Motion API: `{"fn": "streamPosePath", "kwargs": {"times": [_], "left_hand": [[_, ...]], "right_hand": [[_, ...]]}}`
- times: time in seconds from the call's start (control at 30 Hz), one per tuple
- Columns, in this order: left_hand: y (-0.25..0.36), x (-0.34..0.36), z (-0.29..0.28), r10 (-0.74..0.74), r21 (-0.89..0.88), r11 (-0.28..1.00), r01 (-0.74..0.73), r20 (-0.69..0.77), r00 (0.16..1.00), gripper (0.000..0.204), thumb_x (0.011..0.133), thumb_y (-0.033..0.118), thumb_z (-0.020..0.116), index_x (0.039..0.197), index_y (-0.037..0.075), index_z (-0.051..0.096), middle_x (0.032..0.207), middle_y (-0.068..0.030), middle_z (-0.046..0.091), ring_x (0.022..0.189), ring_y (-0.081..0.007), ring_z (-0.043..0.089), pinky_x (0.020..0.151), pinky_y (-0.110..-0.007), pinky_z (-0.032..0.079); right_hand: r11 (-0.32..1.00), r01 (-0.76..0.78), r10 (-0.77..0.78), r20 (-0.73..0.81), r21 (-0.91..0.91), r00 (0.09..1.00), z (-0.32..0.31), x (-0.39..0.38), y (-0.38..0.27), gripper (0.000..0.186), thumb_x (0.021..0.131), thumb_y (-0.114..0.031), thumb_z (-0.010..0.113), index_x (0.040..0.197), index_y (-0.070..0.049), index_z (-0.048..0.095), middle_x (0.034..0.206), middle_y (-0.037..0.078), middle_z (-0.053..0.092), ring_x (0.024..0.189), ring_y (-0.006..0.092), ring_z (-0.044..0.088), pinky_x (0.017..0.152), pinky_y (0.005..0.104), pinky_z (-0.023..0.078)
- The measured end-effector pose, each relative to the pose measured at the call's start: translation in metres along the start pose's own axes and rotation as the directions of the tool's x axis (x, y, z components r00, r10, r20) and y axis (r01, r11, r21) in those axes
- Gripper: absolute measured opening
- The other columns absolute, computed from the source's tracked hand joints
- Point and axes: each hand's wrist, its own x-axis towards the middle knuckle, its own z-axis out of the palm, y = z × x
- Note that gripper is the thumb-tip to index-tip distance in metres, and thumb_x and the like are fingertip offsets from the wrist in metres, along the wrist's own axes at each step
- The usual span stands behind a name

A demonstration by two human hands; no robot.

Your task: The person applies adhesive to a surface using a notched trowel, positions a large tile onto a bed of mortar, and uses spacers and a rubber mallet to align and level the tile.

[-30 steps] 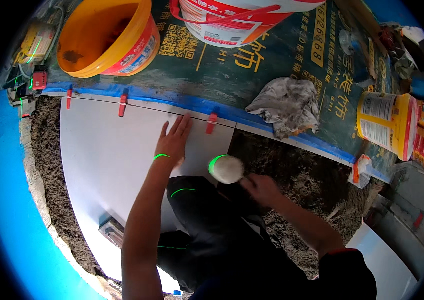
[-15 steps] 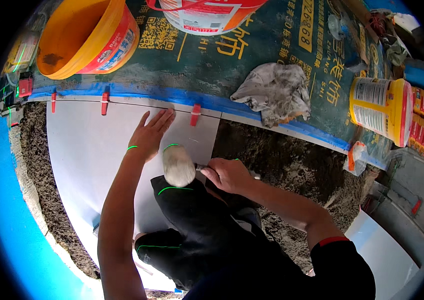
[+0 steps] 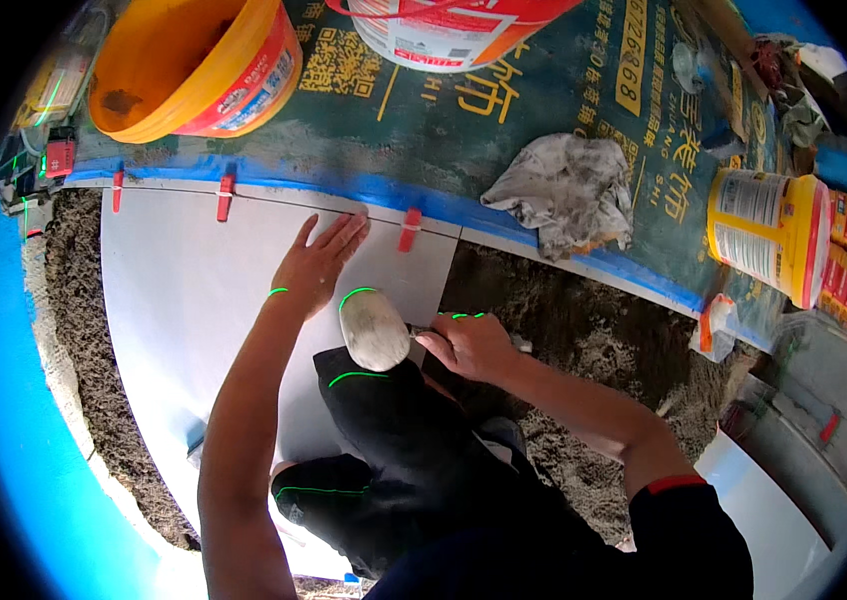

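Observation:
My left hand (image 3: 324, 262) lies with fingers stretched out on a large pale grey tile (image 3: 184, 290), close to its far edge. In my right hand (image 3: 472, 346) is the handle of a mallet, gripped with the fingers wrapped round it. The mallet's thick whitish head (image 3: 376, 332) hangs over the tile just beyond my knee; whether it touches the tile I cannot tell. Red wedges, a left one (image 3: 118, 192), a middle one (image 3: 225, 198) and a right one (image 3: 410, 230), sit along the tile's far joint. Right of the tile, a dark mortar bed (image 3: 584, 310) lies exposed.
Beyond the blue-taped edge (image 3: 344, 190), a green printed sheet holds a yellow bucket (image 3: 244, 90), a red-and-white bucket (image 3: 434, 40), a dirty cloth (image 3: 569, 190) and a yellow tub (image 3: 749, 225). Rough mortar (image 3: 94, 300) borders the tile on the left. Another pale panel (image 3: 759, 500) lies at lower right.
The whole view has shifted slightly, so things appear a little farther right. Both hands and the mallet keep nearly the same places over the tile.

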Motion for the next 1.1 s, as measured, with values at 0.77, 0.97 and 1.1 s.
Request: {"fn": "streamPosePath", "kwargs": {"times": [0.77,0.97,1.1], "left_hand": [[0.051,0.012,0.015,-0.03,-0.203,0.979,0.009,-0.1,0.995,0.074,0.083,0.003,0.052,0.153,0.013,0.028,0.161,-0.0001,0.023,0.148,-0.0177,0.021,0.12,-0.046,0.017],[0.048,0.011,0.009,-0.042,-0.19,0.981,0.028,-0.071,0.997,0.075,0.082,0.003,0.053,0.153,0.013,0.028,0.16,0.0011,0.024,0.147,-0.0155,0.022,0.12,-0.045,0.016],[0.014,0.005,0.011,-0.164,-0.148,0.976,0.158,-0.036,0.986,0.089,0.074,0.001,0.061,0.154,0.014,0.025,0.162,-0.0014,0.019,0.148,-0.0167,0.02,0.12,-0.046,0.017]], "right_hand": [[0.904,-0.413,0.427,0.196,-0.11,0.883,0.01,-0.05,0.025,0.042,0.098,-0.046,0.047,0.092,-0.006,0.058,0.078,0.021,0.065,0.075,0.0438,0.063,0.065,0.054,0.049],[0.908,-0.418,0.414,0.151,-0.001,0.898,0.011,-0.05,0.022,0.041,0.098,-0.045,0.048,0.087,-0.006,0.058,0.077,0.024,0.063,0.077,0.045,0.062,0.067,0.0551,0.048],[0.912,-0.408,0.406,0.198,-0.028,0.892,0.003,-0.045,0.019,0.042,0.099,-0.044,0.047,0.085,-0.006,0.059,0.073,0.023,0.062,0.075,0.0445,0.062,0.065,0.0556,0.048]]}}
